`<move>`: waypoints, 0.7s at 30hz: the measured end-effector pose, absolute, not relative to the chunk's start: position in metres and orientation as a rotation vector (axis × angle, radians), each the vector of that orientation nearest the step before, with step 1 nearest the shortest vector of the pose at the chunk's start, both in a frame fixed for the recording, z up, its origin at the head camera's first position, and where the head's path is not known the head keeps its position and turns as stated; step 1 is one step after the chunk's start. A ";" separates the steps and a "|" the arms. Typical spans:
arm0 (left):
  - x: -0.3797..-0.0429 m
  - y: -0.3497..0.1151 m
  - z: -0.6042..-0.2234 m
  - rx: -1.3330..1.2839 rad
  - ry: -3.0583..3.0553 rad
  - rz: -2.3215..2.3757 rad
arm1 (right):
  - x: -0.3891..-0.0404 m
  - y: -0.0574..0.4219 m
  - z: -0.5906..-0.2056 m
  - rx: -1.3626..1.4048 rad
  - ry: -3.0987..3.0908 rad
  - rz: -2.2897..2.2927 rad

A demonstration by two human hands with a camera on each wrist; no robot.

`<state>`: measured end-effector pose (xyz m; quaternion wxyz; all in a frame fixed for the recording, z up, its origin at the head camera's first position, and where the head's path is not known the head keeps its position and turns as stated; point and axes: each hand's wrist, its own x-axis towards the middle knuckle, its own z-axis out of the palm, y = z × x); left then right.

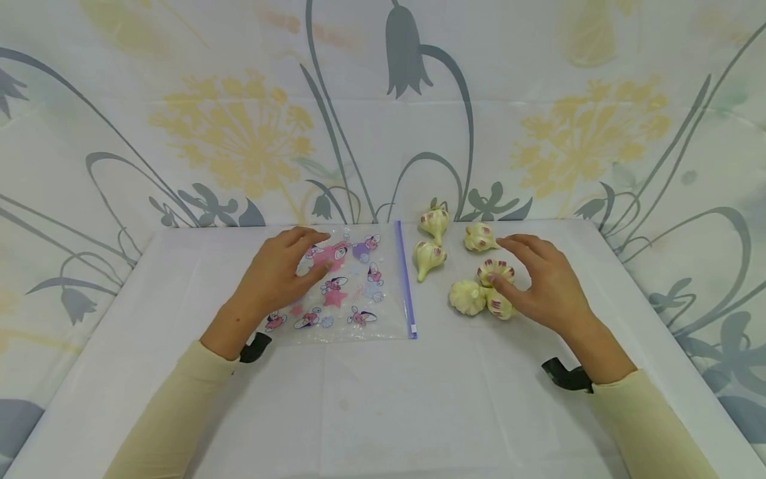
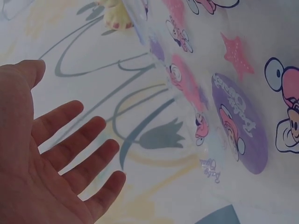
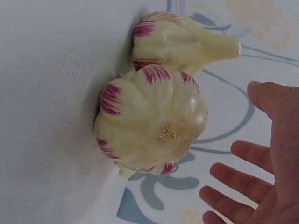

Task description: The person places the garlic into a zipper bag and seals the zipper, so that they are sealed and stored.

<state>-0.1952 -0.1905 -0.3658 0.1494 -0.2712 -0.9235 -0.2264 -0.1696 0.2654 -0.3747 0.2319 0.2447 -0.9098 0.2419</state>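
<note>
A clear plastic zip bag (image 1: 383, 316) with pink and purple cartoon prints lies flat on the table, its purple zip strip (image 1: 405, 279) on the right side. Over the bag's left part hovers my left hand (image 1: 278, 269), fingers relaxed and holding nothing. To the right lie several garlic bulbs with purple streaks, among them a stemmed bulb (image 1: 429, 258) and a pale bulb (image 1: 467, 297). My right hand (image 1: 547, 283) is held beside the right-hand bulbs, thumb and fingers spread. In the right wrist view, a gap separates this hand (image 3: 266, 172) from the nearest bulb (image 3: 149, 119).
A white cloth covers the table (image 1: 359, 406). Behind it and at both sides hangs a floral-patterned curtain (image 1: 359, 40). Black straps (image 1: 565, 376) sit at both wrists.
</note>
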 end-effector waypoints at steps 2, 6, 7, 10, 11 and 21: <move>-0.194 -0.189 -0.367 -0.781 -2.657 -0.655 | -0.170 0.263 -0.376 0.672 -2.512 0.667; -0.194 -0.185 -0.369 -0.812 -2.644 -0.651 | -0.170 0.259 -0.379 0.681 -2.520 0.659; -0.194 -0.184 -0.370 -0.824 -2.638 -0.652 | -0.170 0.258 -0.379 0.687 -2.521 0.655; -0.195 -0.180 -0.374 -0.857 -2.633 -0.638 | -0.170 0.256 -0.381 0.706 -2.506 0.654; -0.195 -0.178 -0.375 -0.864 -2.636 -0.633 | -0.170 0.256 -0.382 0.711 -2.503 0.655; -0.190 -0.163 -0.384 -0.884 -2.704 -0.576 | -0.171 0.241 -0.385 0.725 -2.527 0.658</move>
